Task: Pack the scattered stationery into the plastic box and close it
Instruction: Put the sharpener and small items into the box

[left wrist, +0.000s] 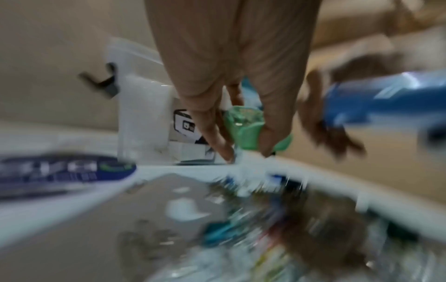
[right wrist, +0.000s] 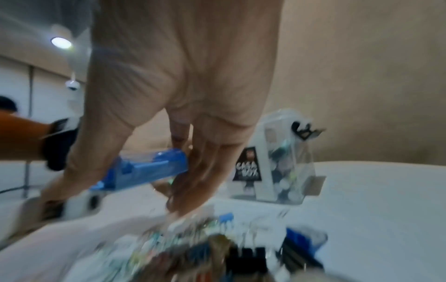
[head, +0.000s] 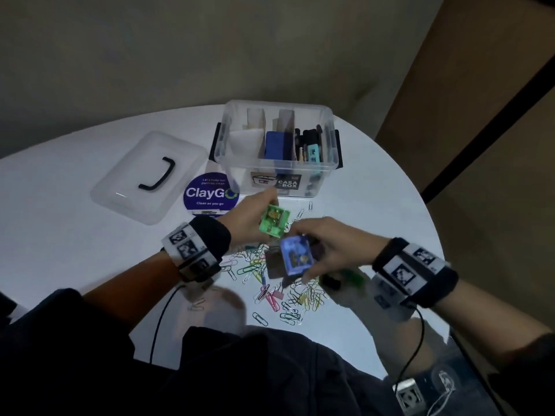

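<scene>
A small green see-through case (head: 274, 221) is pinched between the thumb and fingers of the left hand (head: 249, 216). A small blue see-through case (head: 297, 256) is gripped by the curled fingers of the right hand (head: 333, 246), just beside the green one. Both are held up above a pile of coloured paper clips (head: 279, 291) spread on the white table (head: 375, 187). Just past the left hand's grip the open plastic box (head: 277, 148) is seen, with pens and a blue block inside. Further to the left of that grip, the clear lid (head: 150, 175) is lying flat, well apart from the box.
</scene>
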Motion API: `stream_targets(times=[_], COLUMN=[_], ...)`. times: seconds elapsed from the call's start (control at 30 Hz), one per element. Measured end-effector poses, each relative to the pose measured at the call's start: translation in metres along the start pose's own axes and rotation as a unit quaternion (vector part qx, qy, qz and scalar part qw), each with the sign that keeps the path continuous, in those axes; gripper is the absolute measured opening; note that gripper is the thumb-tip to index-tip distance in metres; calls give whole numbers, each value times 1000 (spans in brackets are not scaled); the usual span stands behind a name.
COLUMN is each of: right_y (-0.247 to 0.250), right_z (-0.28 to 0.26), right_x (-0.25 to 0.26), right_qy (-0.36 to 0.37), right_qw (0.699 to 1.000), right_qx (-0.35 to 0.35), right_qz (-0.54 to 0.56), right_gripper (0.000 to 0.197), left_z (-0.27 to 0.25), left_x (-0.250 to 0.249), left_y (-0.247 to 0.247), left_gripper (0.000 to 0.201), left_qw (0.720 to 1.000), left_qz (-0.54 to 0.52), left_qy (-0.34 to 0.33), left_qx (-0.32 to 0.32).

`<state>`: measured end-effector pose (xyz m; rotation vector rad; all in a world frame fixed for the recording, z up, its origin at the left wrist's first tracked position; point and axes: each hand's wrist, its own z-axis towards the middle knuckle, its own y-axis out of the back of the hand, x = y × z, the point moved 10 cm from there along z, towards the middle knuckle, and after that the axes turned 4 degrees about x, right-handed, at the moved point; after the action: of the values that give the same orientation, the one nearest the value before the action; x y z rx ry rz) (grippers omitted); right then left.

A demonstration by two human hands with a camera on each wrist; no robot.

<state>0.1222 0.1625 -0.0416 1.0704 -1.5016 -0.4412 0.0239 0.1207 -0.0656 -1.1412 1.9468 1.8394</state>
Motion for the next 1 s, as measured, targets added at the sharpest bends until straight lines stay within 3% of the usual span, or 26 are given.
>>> stream_targets(times=[0.13,0.2,0.27,0.37,0.43,0.5,0.6,0.67,0.87,1.0], right_y=[23,40,71,124,153,171,186,190,176,172], right_z=[1,2,8,30,54,77,104,116,143,150], right_x=[-21,-14,-11,-13,-19,-31,-43,-51,-76,-74], right_qy=[-81,-90,-101,-106,-119,-166,-217,-237,-280,-286], right_qw=[975,942,936,957,974,964,936,917,911,876], right_qx=[24,0,-52,-134,-175,-200,-229,-241,-229,-222], right_qz=[204,322,334,234,83,-53,-159,-213,-199,-319], right_gripper=[43,37,33,40,45,49,57,52,36,16], left_z=[-11,-13,-13,-13,-14,-14,-15,-15,-7,-8], left_x=[11,10,7,7,10,14,21,27,43,45], left_y=[12,21,40,72,93,109,132,143,141,135], left_gripper=[58,57,53,51,50,52,52,50,53,56], left_qw=[957,931,917,910,912,912,901,900,896,907], left_qz=[-282,-356,-392,-405,-390,-370,-345,-310,-300,-270], left_qy=[68,76,67,48,43,38,25,33,61,58], left_qx=[17,6,-24,-73,-120,-172,-261,-306,-322,-319])
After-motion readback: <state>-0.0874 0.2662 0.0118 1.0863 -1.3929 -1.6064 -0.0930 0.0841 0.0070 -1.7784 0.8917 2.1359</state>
